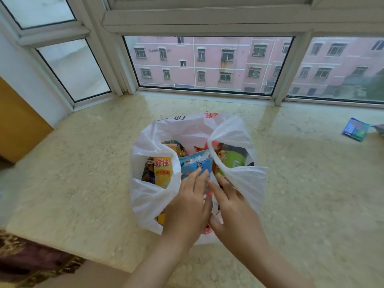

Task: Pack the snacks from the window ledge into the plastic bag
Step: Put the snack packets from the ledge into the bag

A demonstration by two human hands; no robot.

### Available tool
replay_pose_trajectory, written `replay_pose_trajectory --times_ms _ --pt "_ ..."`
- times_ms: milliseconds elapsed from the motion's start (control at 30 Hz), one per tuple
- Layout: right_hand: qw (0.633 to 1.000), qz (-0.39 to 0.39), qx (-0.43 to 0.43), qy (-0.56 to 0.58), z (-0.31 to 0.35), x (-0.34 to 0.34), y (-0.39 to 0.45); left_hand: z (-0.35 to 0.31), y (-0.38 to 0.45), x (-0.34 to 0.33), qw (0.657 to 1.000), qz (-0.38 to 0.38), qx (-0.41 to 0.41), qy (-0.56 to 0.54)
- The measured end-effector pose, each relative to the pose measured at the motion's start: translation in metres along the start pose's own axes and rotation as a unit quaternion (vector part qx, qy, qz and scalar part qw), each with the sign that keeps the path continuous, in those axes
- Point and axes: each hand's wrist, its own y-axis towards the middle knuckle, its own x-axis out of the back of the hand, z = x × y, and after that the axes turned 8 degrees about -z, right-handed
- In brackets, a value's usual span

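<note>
A white plastic bag (pixel 149 196) stands open on the marble window ledge (pixel 83 173), its two handles spread left and right. Inside lie several snack packets: a yellow carton (pixel 163 170), a blue packet (pixel 195 166) and a green packet (pixel 230 160). My left hand (pixel 187 206) reaches into the bag's mouth with straight fingers lying on the blue packet. My right hand (pixel 230 208) is beside it, fingers extended onto the packets near the bag's right handle. Neither hand visibly grips anything.
A small blue snack packet (pixel 356 129) lies on the ledge at the far right, with the edge of a grey thing (pixel 379 129) beside it. Window frames bound the ledge at the back. A patterned fabric (pixel 31 260) sits at the lower left, an orange panel (pixel 18 123) at the left.
</note>
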Motion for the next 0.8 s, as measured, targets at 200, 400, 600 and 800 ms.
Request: replay_pose_trajectory --times_ms 200,400,600,800 --pt "1.0 -0.015 -0.009 0.026 -0.014 0.059 -0.003 -0.031 0.007 0.02 0.997 -0.062 -0.042 -0.004" --pt "0.998 -0.058 0.018 -0.015 -0.035 0.117 -0.003 -0.078 0.04 0.049 0.99 -0.103 -0.096 0.031" --pt "0.991 -0.106 0.0 -0.078 -0.084 0.161 -0.012 -0.149 0.076 0.055 0.982 -0.117 -0.147 0.009" --pt "0.98 -0.139 -0.041 -0.138 -0.137 0.195 -0.022 -0.206 0.102 0.021 0.978 -0.051 -0.202 0.018"
